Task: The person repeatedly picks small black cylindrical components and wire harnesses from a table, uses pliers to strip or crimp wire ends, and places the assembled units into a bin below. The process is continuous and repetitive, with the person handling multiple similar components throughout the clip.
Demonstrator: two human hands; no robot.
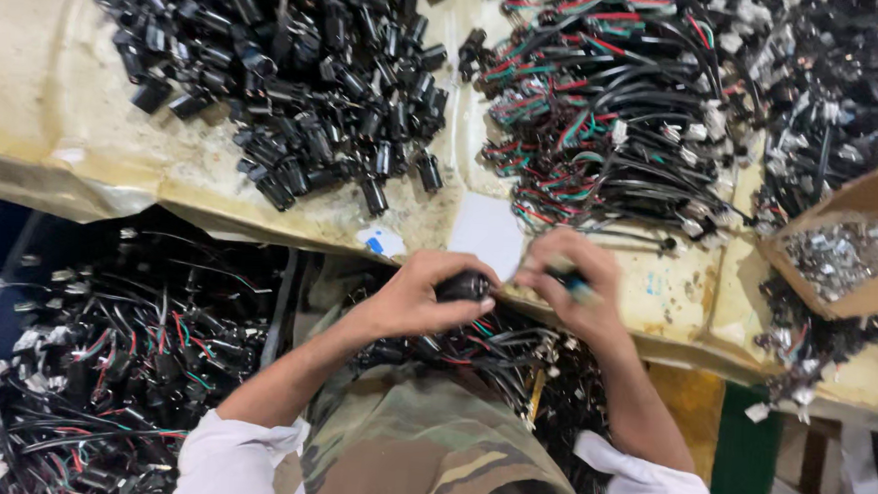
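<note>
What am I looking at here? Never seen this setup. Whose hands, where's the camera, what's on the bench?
There is no machine: a person works bare-handed, filmed by one camera on their head looking down. The left hand grips a small black cylindrical part. The right hand pinches a small tool with a blue tip, blurred, against it. On the worn bench lie a pile of black parts, a heap of wire harnesses in red, green and black, and a cardboard box of small metal pieces. More wired pieces sit below, at left.
</note>
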